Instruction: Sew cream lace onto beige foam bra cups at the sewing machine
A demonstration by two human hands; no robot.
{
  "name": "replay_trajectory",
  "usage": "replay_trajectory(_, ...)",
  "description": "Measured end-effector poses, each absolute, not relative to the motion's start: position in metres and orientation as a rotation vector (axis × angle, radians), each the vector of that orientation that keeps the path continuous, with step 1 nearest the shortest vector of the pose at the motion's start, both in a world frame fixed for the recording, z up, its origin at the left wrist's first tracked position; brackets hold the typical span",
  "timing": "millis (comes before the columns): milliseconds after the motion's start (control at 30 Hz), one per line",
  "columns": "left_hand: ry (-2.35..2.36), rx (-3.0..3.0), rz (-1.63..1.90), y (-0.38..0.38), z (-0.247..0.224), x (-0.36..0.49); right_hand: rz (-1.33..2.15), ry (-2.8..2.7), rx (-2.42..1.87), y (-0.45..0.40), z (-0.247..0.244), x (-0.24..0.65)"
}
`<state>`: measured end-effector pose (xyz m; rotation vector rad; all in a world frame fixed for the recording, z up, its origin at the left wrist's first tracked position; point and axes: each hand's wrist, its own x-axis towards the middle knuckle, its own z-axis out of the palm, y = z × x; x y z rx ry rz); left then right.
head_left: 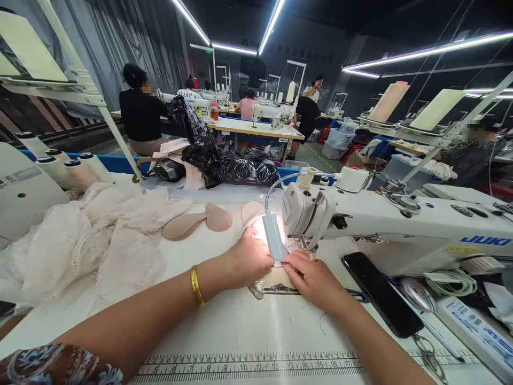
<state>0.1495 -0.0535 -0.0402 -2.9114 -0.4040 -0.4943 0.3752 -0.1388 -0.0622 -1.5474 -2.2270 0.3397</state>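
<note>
Under the lit grey lamp (273, 235) of a white sewing machine (385, 214), both hands meet close to the needle area. My left hand (251, 259) has its fingers curled closed on a pale fabric piece (258, 227), partly hidden by the lamp. Just right of it, my right hand (306, 271) pinches the edge of the same fabric with thumb and forefinger. Beige oval pads (186, 225) lie on the table to the left, beyond my left forearm. The needle itself is hard to make out.
Cream lace (132, 246) is heaped at the left. A black phone (382, 294), a mouse (417, 294) and cables lie at the right. Black plastic bags (236, 167) stand behind the table. A printed ruler (248, 367) runs along the front. People sit at machines farther back.
</note>
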Motion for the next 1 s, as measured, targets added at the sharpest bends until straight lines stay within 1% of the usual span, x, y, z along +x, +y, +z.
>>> replay_trajectory(233,-0.526,-3.01,-0.492,-0.043,-0.036,0.152,0.22,-2.229,-1.601,-0.136,-0.064,0.374)
replay_trajectory(400,-1.087,-2.822,-0.665,-0.009,-0.039,0.141,0.194,-2.235,-1.641,-0.136,-0.068,0.376)
replay_trajectory(567,-1.089,-2.868,-0.445,0.001,-0.039,0.125,0.255,-2.216,-1.649,-0.137,-0.067,0.376)
replay_trajectory(667,-1.095,-2.862,-0.368,-0.014,-0.03,0.12,0.268,-2.204,-1.625,-0.136,-0.066,0.376)
replay_trajectory(767,-1.14,-2.978,-0.283,-0.033,-0.017,0.12,0.279,-2.201,-1.611,-0.135,-0.065,0.376)
replay_trajectory(867,-1.171,-3.121,-0.248,-0.042,-0.007,0.122,0.283,-2.197,-1.593,-0.135,-0.064,0.376)
replay_trajectory(1000,-1.278,-3.045,-0.216,-0.04,0.0,0.122,0.309,-2.189,-1.581,-0.135,-0.062,0.375)
